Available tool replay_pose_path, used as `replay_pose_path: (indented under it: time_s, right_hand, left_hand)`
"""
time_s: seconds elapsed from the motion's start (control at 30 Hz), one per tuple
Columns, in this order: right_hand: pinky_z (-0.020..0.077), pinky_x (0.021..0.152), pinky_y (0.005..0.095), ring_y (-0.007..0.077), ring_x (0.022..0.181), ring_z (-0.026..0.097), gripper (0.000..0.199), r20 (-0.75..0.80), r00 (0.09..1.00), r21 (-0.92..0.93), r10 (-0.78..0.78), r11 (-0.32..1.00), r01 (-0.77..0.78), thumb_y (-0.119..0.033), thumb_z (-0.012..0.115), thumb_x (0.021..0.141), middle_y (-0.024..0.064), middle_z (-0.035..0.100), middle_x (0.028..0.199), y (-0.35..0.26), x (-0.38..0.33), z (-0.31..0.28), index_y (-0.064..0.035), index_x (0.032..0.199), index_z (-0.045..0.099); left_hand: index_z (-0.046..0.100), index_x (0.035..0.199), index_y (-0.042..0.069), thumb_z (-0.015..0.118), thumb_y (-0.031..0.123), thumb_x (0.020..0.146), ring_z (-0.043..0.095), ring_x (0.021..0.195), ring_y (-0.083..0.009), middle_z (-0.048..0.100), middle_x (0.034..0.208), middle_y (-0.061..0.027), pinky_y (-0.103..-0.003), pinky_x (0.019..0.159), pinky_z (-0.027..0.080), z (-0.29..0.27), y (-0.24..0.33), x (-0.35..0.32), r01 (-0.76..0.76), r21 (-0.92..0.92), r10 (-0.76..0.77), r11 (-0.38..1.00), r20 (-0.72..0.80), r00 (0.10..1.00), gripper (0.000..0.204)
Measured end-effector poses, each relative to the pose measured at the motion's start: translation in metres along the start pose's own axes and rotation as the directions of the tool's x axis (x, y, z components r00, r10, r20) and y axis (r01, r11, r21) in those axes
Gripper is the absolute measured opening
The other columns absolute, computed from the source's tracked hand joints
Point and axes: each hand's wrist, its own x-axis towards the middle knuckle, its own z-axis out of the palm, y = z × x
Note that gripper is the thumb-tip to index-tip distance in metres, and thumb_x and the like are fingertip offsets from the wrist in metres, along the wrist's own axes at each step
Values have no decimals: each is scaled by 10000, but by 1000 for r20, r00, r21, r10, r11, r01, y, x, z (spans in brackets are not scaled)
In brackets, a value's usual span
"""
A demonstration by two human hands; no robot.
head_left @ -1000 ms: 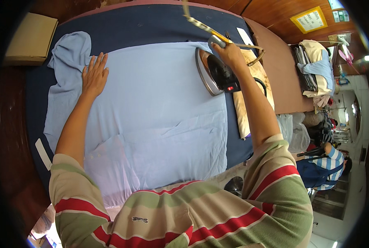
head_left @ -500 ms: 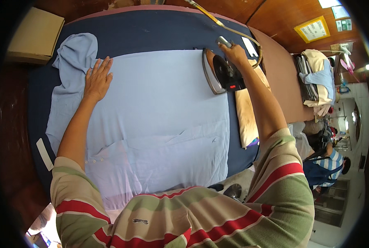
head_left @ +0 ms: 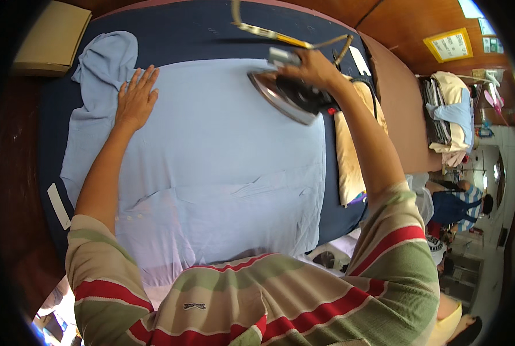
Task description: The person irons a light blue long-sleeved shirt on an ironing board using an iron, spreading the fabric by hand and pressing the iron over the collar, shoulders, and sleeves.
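A light blue shirt (head_left: 211,132) lies spread on a dark blue padded cloth (head_left: 182,26), its lower part wrinkled and a sleeve bunched at the far left. My left hand (head_left: 136,99) rests flat on the shirt beside that bunched sleeve, fingers spread. In my right hand (head_left: 312,70) is the handle of a clothes iron (head_left: 295,95), tilted, dark on top with a shiny metal soleplate edge and a small red light. It sits at the shirt's far right part, somewhat blurred. A cord (head_left: 280,37) with a yellow section runs from the iron toward the back.
A cardboard box (head_left: 52,37) stands at the far left. Folded tan cloth (head_left: 349,155) lies right of the shirt, and a pile of folded clothes (head_left: 448,115) sits further right. White strips (head_left: 58,206) lie at the left edge. Other people (head_left: 459,205) are in the room at right.
My right hand has moved the iron left across the shirt and turned it somewhat. The cord has swung left. My left hand stays on the shirt.
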Motion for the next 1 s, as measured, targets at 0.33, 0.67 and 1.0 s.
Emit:
replay_pose_path:
  time_s: [0.33, 0.67, 1.0]
  right_hand:
    - [500, 690, 345, 232, 724, 636, 565, -16, 991, 34, 135, 990, -135, -483, 660, 740, 158, 640, 779, -7, 48, 5, 17, 1000, 630]
    - [486, 720, 359, 261, 780, 649, 598, 132, 988, 180, 79, 978, -102, -487, 711, 674, 198, 649, 833, -83, -23, 16, 44, 937, 627]
    - [474, 705, 381, 333, 773, 629, 488, 145, 970, 168, -197, 971, 172, -401, 676, 692, 230, 632, 822, -264, 56, 72, 46, 881, 622]
  left_hand:
    - [264, 1429, 239, 354, 294, 938, 182, 1381, -191, 222, 1495, 46, -477, 1095, 168, 5, -2, 8, -35, -22, 35, 999, -29, 999, 502]
    - [345, 1380, 182, 461, 353, 891, 266, 1339, -219, 308, 1455, -10, -598, 988, 231, 14, -5, -4, -124, 142, 163, 982, -311, 936, 531]
    - [447, 1256, 119, 485, 381, 906, 482, 1162, -273, 507, 1250, -128, -512, 935, 361, -5, -164, -77, 524, -269, -568, 808, -120, 814, 439]
